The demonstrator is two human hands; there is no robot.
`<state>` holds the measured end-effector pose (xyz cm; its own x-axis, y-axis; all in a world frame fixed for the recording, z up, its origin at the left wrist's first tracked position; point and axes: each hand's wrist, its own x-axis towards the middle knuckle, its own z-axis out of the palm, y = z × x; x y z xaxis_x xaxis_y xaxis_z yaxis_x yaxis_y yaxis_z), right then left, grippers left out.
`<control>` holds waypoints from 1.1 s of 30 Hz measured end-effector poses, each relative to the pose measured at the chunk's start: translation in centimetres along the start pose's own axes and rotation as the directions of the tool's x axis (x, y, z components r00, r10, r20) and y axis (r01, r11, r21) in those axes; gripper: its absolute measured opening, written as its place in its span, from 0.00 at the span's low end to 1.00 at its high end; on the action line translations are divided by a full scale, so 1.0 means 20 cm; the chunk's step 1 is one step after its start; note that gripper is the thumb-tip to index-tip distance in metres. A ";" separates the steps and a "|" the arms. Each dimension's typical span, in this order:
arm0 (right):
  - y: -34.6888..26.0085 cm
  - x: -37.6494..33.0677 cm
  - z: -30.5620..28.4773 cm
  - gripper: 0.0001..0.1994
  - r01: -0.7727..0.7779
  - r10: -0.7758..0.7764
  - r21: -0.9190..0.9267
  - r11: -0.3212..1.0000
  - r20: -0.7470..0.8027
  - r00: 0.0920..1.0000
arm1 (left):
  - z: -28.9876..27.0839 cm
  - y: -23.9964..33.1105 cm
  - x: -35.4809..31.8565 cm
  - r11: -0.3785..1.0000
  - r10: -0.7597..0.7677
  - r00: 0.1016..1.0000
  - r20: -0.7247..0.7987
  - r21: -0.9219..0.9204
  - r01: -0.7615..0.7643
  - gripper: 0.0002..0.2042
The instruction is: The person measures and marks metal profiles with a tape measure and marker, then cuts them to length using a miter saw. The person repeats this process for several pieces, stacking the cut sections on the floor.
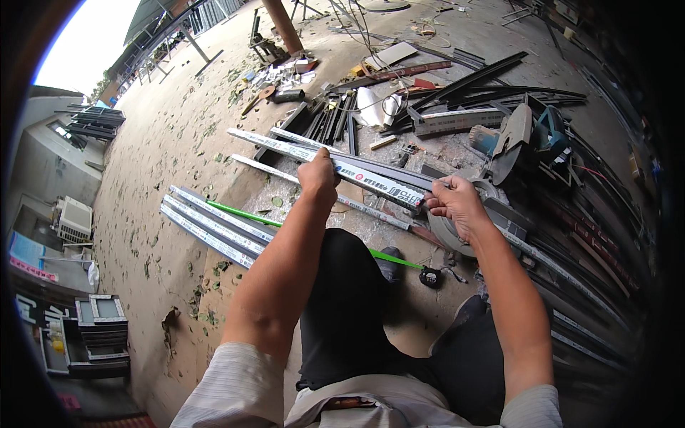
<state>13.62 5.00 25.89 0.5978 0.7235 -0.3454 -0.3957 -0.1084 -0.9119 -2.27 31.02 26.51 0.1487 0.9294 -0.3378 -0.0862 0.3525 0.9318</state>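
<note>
A long metal profile [372,180] in printed white film lies slantwise across both my hands, its far end pointing to the upper left. My left hand [318,173] is closed around its middle. At the near right end, the thumb and fingers of my right hand [457,205] pinch it. A similar profile [382,214] lies just below, and another [300,139] shows just beyond. Left of my left forearm lie several film-covered profiles [214,230] side by side. A green tape blade [246,215] runs behind my arm and knee to a black tape measure [430,277] on the ground.
A cut-off saw [524,139] stands to the right, beside a heap of dark metal lengths [585,228]. Scrap profiles [471,82] and offcuts litter the ground ahead. A post [282,27] rises beyond. Framed panels [100,324] and an air-conditioner unit [73,218] stand at the left.
</note>
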 end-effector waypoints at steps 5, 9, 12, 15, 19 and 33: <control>0.04 -0.01 0.02 0.12 0.124 -0.110 -0.240 0.963 0.071 0.991 | -0.08 -0.03 0.08 0.998 -0.015 0.998 -0.062 -0.057 0.011 0.12; 0.09 0.04 -0.03 0.13 0.209 -0.170 -0.466 0.859 0.126 0.977 | -0.17 -0.12 0.07 1.000 -0.028 0.998 -0.053 -0.001 0.028 0.12; 0.17 0.08 -0.04 0.15 0.272 -0.228 -0.572 0.774 0.149 0.962 | -0.33 -0.33 0.18 0.999 0.008 0.997 -0.078 0.041 -0.005 0.15; 0.20 0.08 -0.07 0.15 0.275 -0.237 -0.649 0.710 0.149 0.960 | -0.42 -0.46 0.20 0.994 -0.016 0.998 -0.062 0.108 0.023 0.14; 0.14 0.02 -0.04 0.16 0.158 -0.112 -0.601 0.784 0.113 0.987 | -0.45 -0.57 0.25 0.998 -0.068 0.997 -0.045 -0.004 0.068 0.16; 0.29 0.11 -0.13 0.16 -0.060 0.133 -0.361 0.931 0.182 0.974 | -0.48 -0.90 0.33 0.971 -0.237 0.966 0.100 0.002 0.238 0.14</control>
<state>14.46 4.28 19.25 0.4029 0.8142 -0.4180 -0.1529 -0.3904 -0.9079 -9.27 31.96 6.25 0.2628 0.8034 -0.5343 -0.0462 0.5636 0.8248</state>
